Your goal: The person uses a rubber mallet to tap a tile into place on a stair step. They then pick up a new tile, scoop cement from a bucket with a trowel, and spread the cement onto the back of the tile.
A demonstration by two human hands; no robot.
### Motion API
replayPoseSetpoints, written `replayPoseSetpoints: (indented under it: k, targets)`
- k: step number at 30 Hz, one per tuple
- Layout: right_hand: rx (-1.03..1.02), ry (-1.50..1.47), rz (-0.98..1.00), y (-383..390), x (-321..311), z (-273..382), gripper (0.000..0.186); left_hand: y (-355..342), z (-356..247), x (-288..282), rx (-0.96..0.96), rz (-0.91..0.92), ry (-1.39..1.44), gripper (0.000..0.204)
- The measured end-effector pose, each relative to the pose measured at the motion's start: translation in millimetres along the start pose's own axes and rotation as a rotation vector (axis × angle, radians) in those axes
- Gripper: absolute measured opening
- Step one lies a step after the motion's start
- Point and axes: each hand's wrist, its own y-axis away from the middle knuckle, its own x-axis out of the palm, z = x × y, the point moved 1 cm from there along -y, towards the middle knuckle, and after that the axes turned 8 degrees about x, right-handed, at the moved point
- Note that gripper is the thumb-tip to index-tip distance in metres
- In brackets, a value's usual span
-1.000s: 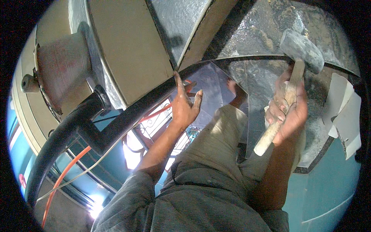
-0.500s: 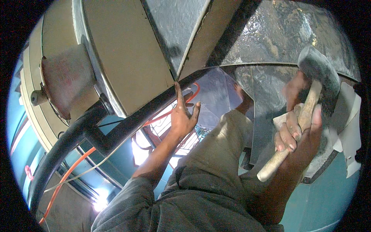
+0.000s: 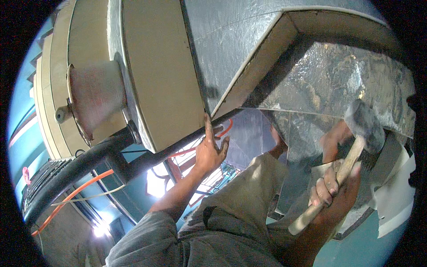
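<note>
While left hand (image 3: 209, 149) presses spread fingers against lower edge of foil-faced duct panel (image 3: 235, 44), steadying it, we grip hammer (image 3: 351, 147) by wooden handle in fisted right hand (image 3: 331, 193), head raised beside crinkled foil (image 3: 338, 75).

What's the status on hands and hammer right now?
Left hand open, fingertips on foil-faced duct panel edge. Right hand gripping hammer, head raised. Black pipe runs beside the left hand.

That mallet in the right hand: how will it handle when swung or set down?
Likely head-heavy: the mallet has a bulky dark head on a slim wooden handle. The right hand grips mid-handle, so it may tend to pitch forward. Set down, it probably tips toward the head.
</note>
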Motion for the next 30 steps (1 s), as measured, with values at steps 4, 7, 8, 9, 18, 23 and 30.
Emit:
replayPoseSetpoints:
  k: [4, 7, 8, 9, 18, 23, 30]
  targets:
    - [0.022, 0.037, -0.023, -6, 11, 7, 0.068, -5, -2, 2, 0.142, -0.123, 0.111, 0.115]
    - [-0.016, 0.01, -0.063, -12, 22, 9, 0.065, -5, -1, 3, 0.111, -0.113, 0.084, 0.115]
    - [-0.041, 0.018, -0.079, -13, 25, 10, 0.063, -4, -1, 3, 0.098, -0.105, 0.091, 0.115]
    - [-0.05, 0.044, -0.105, -15, 27, 11, 0.062, -2, -1, 4, 0.081, -0.092, 0.1, 0.114]
    - [-0.047, 0.228, -0.048, -28, 26, 15, 0.062, 12, 4, 5, 0.066, -0.028, 0.118, 0.114]
    - [-0.02, 0.224, -0.06, -27, 21, 6, 0.063, 29, 15, 13, 0.087, -0.031, 0.203, 0.105]
    - [-0.097, 0.228, -0.187, -8, 11, 0, 0.064, 12, 43, 39, -0.339, 0.047, 0.946, 0.069]
